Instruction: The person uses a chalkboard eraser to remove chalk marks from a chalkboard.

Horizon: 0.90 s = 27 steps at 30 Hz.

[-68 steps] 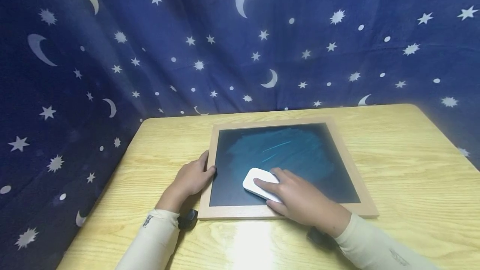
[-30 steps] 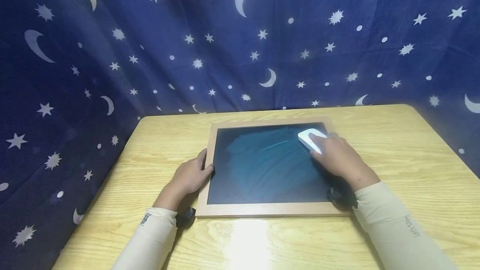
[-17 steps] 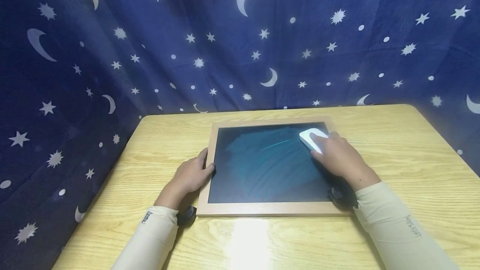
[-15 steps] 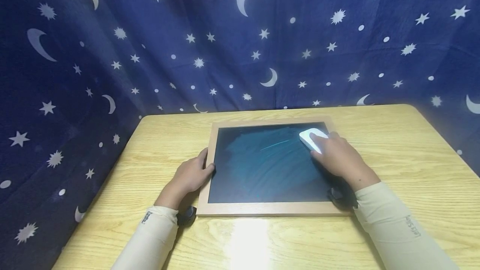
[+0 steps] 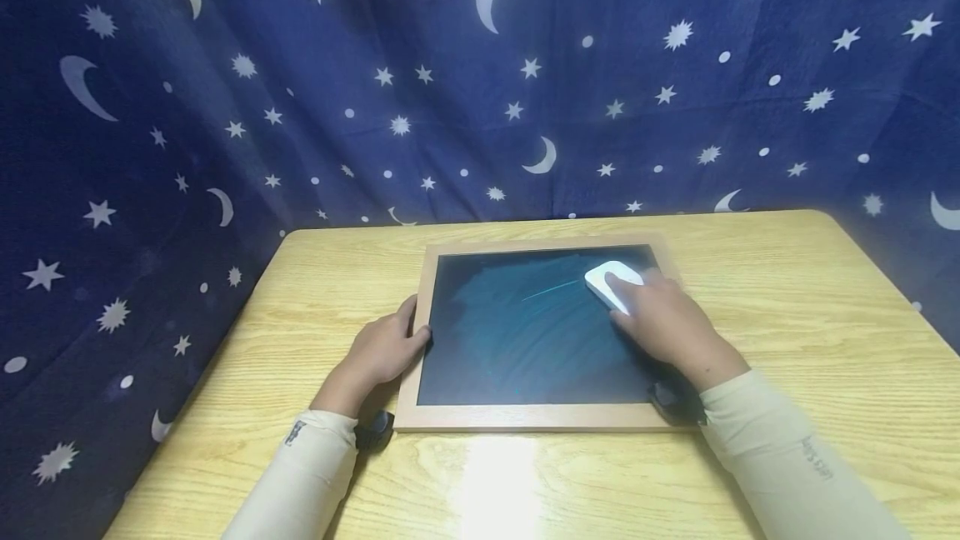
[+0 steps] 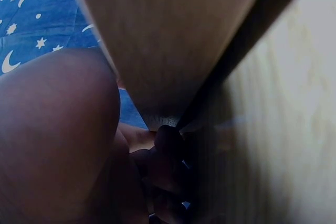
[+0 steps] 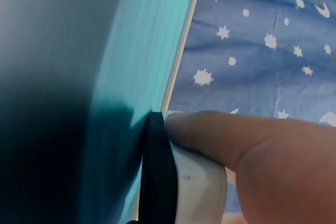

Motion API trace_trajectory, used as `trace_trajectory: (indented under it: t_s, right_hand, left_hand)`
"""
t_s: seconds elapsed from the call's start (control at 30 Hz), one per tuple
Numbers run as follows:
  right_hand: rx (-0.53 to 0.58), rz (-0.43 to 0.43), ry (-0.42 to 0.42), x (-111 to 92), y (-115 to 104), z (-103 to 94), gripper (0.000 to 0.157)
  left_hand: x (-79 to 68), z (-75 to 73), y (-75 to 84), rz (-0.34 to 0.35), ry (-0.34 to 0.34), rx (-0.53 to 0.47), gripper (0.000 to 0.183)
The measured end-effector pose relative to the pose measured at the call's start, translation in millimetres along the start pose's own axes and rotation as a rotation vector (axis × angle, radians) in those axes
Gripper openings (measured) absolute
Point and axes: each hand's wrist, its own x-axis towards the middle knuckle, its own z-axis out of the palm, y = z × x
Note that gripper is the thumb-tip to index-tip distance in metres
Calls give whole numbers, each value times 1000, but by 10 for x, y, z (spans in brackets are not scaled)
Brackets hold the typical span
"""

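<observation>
Right grip [image 5: 663, 317] on rounded, seemingly plastic eraser [image 5: 601, 279]

There was one bare left hand [image 5: 381, 350], one bare right hand [image 5: 671, 323], one white and black rounded eraser [image 7: 184, 179] and one dark rectangular board [image 5: 510, 348] with wooden frame [image 5: 525, 417]. Also there were two cream fabric sleeves [image 5: 300, 473], one yellowish wooden counter [image 5: 825, 340], one blue curtain [image 5: 450, 48].

The fingers [image 7: 210, 134] are gripping a white eraser [image 7: 201, 187], its black pad [image 7: 158, 179] lying against a dark board [image 7: 52, 30] near the board's pale edge [image 7: 182, 50]. A blue-green smear [image 7: 142, 35] is running along that edge, and a starry curtain [image 7: 249, 35] is hanging beyond.
</observation>
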Motion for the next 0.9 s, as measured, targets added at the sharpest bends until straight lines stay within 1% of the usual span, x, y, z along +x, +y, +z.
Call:
trace_trajectory:
  t_s: [0.33,0.43,0.53,0.73,0.9]
  right_hand:
    - [-44,-159,57,-79,-339,74,53]
    - [-51,-192,65,-122,-456,99,54]
    - [-50,-211,55,-166,-562,119,55]
    - [-66,-240,2,-242,-745,154,56]
    - [-61,-266,-23,-294,-836,155,56]
  left_hand:
    - [6,1,12,-9,-1,6,64]
    - [5,-1,16,-11,-2,5,65]
    - [4,-3,18,-13,-3,7,65]
    - [3,-5,16,-13,-7,10,66]
    - [3,-4,14,-12,-3,11,66]
